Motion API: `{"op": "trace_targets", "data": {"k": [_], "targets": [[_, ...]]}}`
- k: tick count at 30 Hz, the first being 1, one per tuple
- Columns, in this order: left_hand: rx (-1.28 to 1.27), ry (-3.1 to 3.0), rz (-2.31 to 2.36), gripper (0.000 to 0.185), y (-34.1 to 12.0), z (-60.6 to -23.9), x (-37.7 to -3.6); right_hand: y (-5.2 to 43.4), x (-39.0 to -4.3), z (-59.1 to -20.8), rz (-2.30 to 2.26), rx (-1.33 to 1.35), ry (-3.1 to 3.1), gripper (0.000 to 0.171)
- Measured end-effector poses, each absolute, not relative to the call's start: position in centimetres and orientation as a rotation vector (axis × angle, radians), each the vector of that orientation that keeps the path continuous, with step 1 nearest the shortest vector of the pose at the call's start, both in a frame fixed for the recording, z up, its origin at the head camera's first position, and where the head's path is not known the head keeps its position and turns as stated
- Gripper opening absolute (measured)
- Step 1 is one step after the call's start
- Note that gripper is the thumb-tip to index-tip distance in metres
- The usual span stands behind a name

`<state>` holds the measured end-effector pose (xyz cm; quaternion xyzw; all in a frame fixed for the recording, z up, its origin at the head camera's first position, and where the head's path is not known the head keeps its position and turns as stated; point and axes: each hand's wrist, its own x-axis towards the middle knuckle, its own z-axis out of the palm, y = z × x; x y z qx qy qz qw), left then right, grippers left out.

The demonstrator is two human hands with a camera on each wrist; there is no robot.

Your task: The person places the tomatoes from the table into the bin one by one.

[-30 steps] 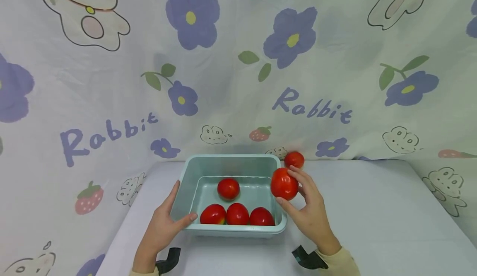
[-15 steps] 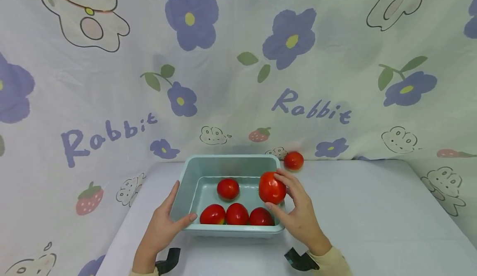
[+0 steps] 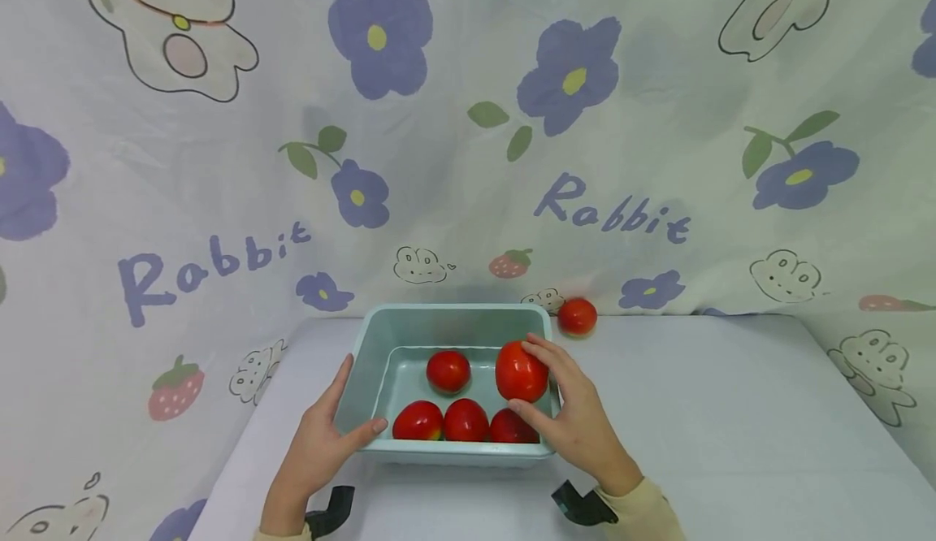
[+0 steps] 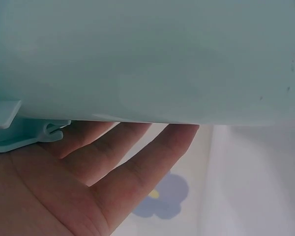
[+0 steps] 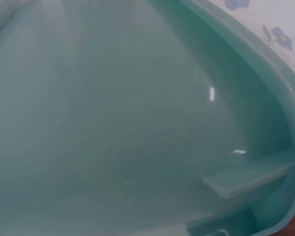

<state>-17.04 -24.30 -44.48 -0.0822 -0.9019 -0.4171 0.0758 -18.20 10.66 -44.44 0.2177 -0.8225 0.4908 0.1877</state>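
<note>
A pale green plastic basin (image 3: 457, 449) sits on the table with several tomatoes inside: one tomato (image 3: 448, 371) in the middle and a row along the near wall. At its left side, my left hand (image 3: 318, 435) holds the basin, thumb over the near-left rim. In the left wrist view, the fingers (image 4: 147, 164) reach along the outer wall (image 4: 137, 59). My right hand (image 3: 581, 419) grips another tomato (image 3: 520, 372) between thumb and fingers, above the basin's right part. This tomato partly overlaps the nearest-right tomato (image 3: 514, 427). Basin plastic (image 5: 128, 113) fills most of the right wrist view.
One more tomato (image 3: 577, 317) lies outside the basin, by its far right corner. Behind the white-covered table (image 3: 731, 411) hangs a curtain (image 3: 453, 151) printed with flowers and rabbits.
My right hand has carried its tomato leftward and slightly down, from over the basin's right rim to above its inside. The left hand and the basin have stayed in place.
</note>
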Motion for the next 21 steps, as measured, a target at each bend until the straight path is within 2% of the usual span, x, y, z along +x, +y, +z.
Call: {"op": "trace_targets", "data": {"k": [21], "targets": [[-0.257,-2.711,-1.241,0.097,-24.55,-44.29,-16.85,10.82,-17.75,-44.36,1.288,0.592,-2.301,0.067]]}}
